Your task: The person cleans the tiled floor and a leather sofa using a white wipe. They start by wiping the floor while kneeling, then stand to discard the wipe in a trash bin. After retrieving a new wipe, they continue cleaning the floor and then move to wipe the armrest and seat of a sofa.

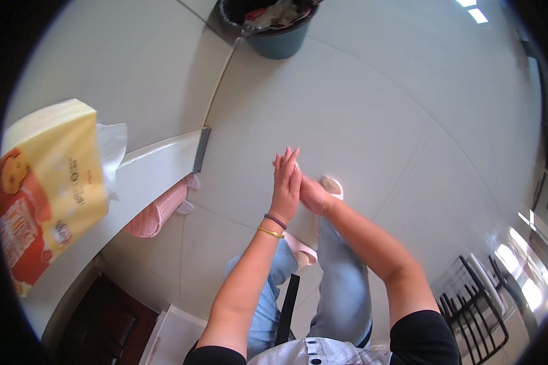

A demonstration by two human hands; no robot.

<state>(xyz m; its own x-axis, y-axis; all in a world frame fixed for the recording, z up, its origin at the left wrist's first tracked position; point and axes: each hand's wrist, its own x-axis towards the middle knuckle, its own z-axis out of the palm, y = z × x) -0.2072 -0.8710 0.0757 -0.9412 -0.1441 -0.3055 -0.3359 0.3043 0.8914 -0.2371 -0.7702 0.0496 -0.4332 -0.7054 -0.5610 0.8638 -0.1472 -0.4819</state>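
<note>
My left hand [286, 187] is pressed flat against my right hand [313, 195], palm to palm, in front of me above the tiled floor. No object shows between them. The left wrist wears a dark hair band [275, 221] and a gold-coloured bracelet [271, 233]. The left fingers point away from me and partly hide the right fingers. Below the hands are my legs in light blue jeans [340, 283] and my feet in pale slippers [301, 248].
A yellow and orange tissue pack [80, 182] lies on a white surface [160, 159] at left. A pink woven basket [157, 214] is beneath. A green waste bin [278, 43] holding rubbish stands ahead. A black wire rack [477, 301] is at lower right.
</note>
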